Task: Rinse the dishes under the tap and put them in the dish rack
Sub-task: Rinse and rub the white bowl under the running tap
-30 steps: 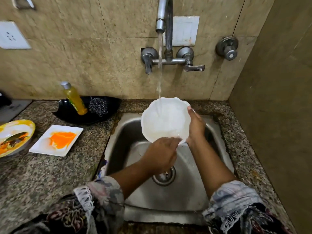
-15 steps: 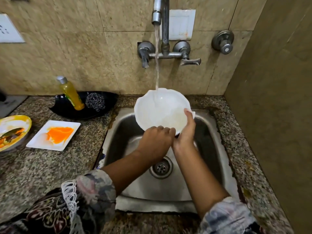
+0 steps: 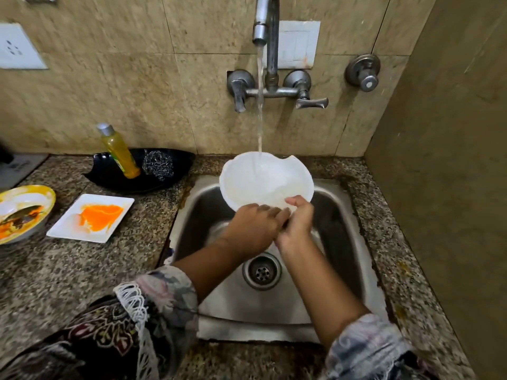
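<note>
White scalloped bowl (image 3: 263, 182) tilted under the tap's (image 3: 260, 34) stream, above the sink (image 3: 337, 215).

White bowl (image 3: 263, 182), yellow bottle (image 3: 120, 153), orange-smeared white plate (image 3: 92, 218), speckled granite counter (image 3: 82, 270).

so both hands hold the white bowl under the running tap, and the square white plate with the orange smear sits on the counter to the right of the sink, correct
Not quite. The square white plate with the orange smear sits on the counter to the left of the sink, not the right, as the head view shows. The rest stands: the left hand and right hand hold the white bowl under the running tap.
</note>
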